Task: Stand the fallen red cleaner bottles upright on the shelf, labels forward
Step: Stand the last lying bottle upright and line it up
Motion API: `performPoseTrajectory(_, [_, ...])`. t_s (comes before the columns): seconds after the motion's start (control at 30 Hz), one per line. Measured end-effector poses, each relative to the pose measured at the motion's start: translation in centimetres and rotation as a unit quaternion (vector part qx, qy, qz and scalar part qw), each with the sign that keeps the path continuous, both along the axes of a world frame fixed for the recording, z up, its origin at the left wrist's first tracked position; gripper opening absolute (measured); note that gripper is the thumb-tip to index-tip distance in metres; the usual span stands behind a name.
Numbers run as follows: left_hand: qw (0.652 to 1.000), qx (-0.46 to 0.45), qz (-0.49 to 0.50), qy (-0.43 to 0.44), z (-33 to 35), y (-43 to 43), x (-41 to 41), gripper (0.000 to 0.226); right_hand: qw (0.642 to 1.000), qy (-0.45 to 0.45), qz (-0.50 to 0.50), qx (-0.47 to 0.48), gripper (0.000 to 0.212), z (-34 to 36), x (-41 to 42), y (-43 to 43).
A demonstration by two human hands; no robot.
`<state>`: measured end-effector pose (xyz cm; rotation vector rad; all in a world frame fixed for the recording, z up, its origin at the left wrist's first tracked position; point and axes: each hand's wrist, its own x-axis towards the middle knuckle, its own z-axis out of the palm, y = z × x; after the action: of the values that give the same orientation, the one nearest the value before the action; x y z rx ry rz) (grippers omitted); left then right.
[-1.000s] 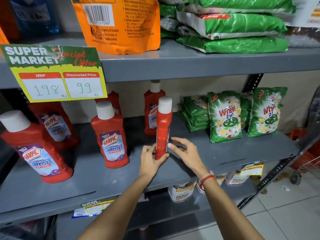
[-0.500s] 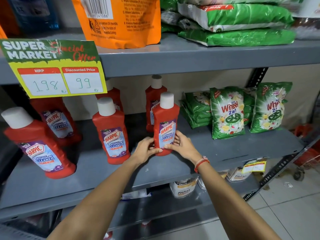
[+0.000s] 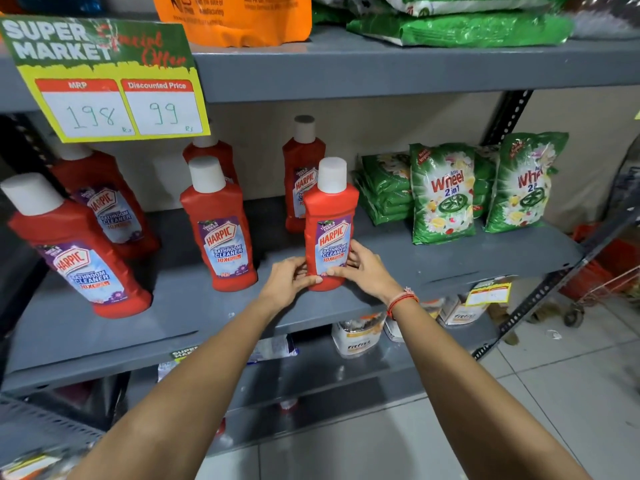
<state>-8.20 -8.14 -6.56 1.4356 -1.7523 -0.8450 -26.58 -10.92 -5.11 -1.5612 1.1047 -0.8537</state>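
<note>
Where our forearms reach in, our left hand (image 3: 289,277) and right hand (image 3: 363,268) clasp the base of one red cleaner bottle (image 3: 330,233) from either side; it stands upright near the grey shelf (image 3: 194,313) front, label facing us, a second bottle (image 3: 304,174) behind.
</note>
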Motion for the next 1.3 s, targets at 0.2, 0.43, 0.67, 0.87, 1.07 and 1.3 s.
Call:
performPoseTrajectory(0.2, [1.0, -0.003, -0.008, 0.002, -0.2, 2.5, -0.7, 0.04, 1.0, 0.005, -0.009, -0.004, 0.059, -0.4, -0.9, 2.7])
performPoseTrajectory(0.43, [0.998, 0.03, -0.005, 0.046, 0.7, 4.2, -1.2, 0.048, 0.998, 0.06, -0.011, -0.027, 0.062, 0.1, -0.9, 4.5])
performPoseTrajectory(0.67, [0.99, -0.013, 0.127, 0.064, -0.5, 7.5, 1.4, 0.056, 0.96, 0.014, -0.252, -0.12, 0.036, -1.2, 0.6, 9.6])
performPoseTrajectory(0.87, [0.954, -0.083, 0.279, 0.072, -0.3, 9.2, 8.7, 0.032, 0.971, 0.014, -0.168, -0.167, 0.013, -1.6, 7.6, 12.1])
performPoseTrajectory(1.07, [0.962, -0.018, 0.27, 0.026, 0.5, 7.6, 12.2, 0.061, 0.991, 0.074, -0.041, -0.1, 0.064, 0.9, 14.1, 7.0])
performPoseTrajectory(1.3, [0.978, 0.009, 0.195, 0.068, 1.1, 5.9, 12.4, 0.044, 0.998, 0.052, 0.027, -0.028, 0.042, 0.8, 16.7, 3.7])
